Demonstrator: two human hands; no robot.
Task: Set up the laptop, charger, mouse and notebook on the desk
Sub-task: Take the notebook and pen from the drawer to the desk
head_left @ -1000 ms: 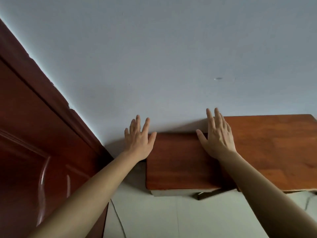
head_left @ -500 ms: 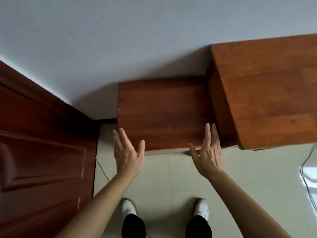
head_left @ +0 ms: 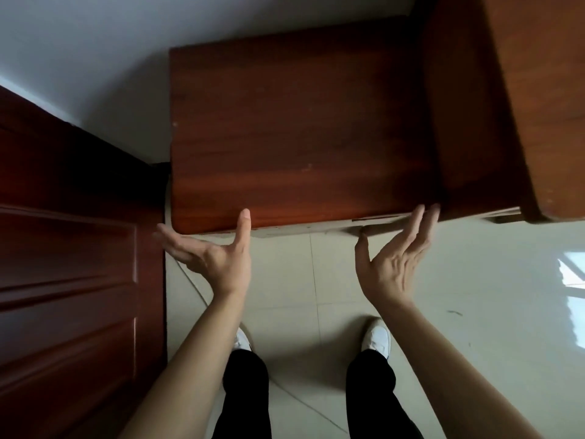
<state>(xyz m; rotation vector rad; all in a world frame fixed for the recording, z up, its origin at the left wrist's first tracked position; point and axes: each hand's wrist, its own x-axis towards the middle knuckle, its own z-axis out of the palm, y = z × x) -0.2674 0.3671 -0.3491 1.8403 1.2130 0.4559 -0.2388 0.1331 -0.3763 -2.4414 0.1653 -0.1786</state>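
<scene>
- Head view: left hand point(head_left: 209, 258) spread wide, empty, thumb tip at the front edge of the low desk point(head_left: 300, 128). Right hand point(head_left: 394, 264) also spread and empty, fingertips at the same edge near the taller cabinet point(head_left: 538, 90).
- Laptop, charger, mouse, notebook: none in view; desk top bare.
- Risk, my read: if the hands pull the desk, it could scrape the cabinet side or bump the door point(head_left: 72, 264) just left.
- Feet point(head_left: 376, 337) close under the edge; toes could get caught.

Home room, wooden desk point(head_left: 300, 122), panelled door point(head_left: 69, 264), tiled floor point(head_left: 474, 312)
</scene>
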